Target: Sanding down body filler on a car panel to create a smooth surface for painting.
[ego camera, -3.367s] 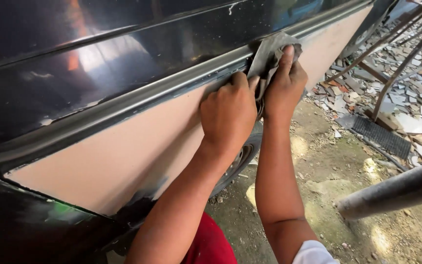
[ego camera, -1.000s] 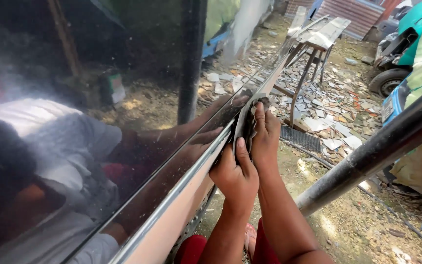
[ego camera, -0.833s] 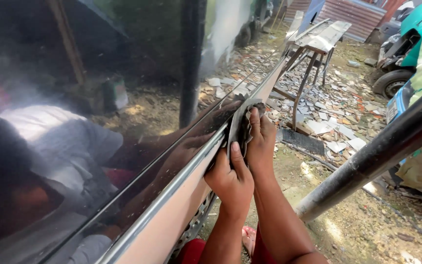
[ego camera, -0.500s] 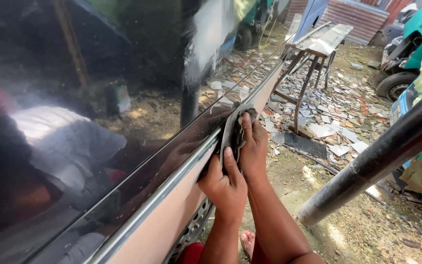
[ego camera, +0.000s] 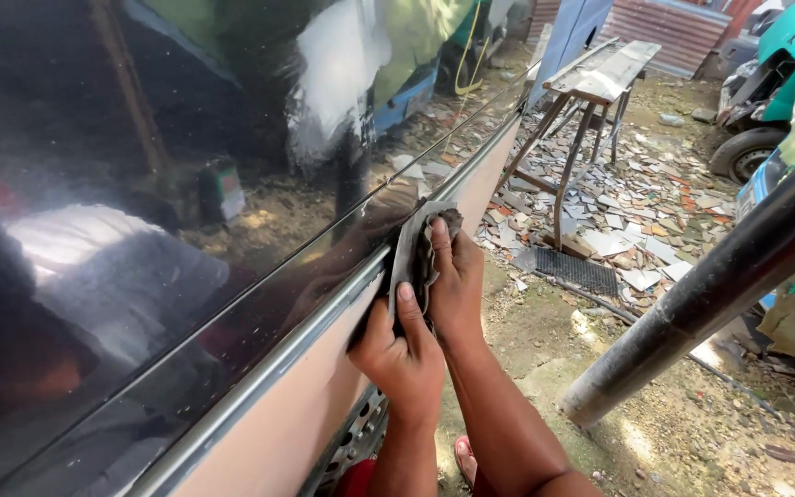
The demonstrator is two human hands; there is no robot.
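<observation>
Grey cloth (ego camera: 413, 250) under both hands (against glossy car panel (ego camera: 186, 184))

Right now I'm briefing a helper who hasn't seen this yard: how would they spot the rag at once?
Find the glossy black vehicle panel filling the left. Follow its metal trim strip to where the left hand and right hand meet. The rag is pressed there: crumpled, grey, the only soft thing on the panel.

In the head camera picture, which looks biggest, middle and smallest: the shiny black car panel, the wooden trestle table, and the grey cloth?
1. Shiny black car panel, though it is closest to the camera.
2. Wooden trestle table, farther away.
3. Grey cloth, under both hands.
</observation>
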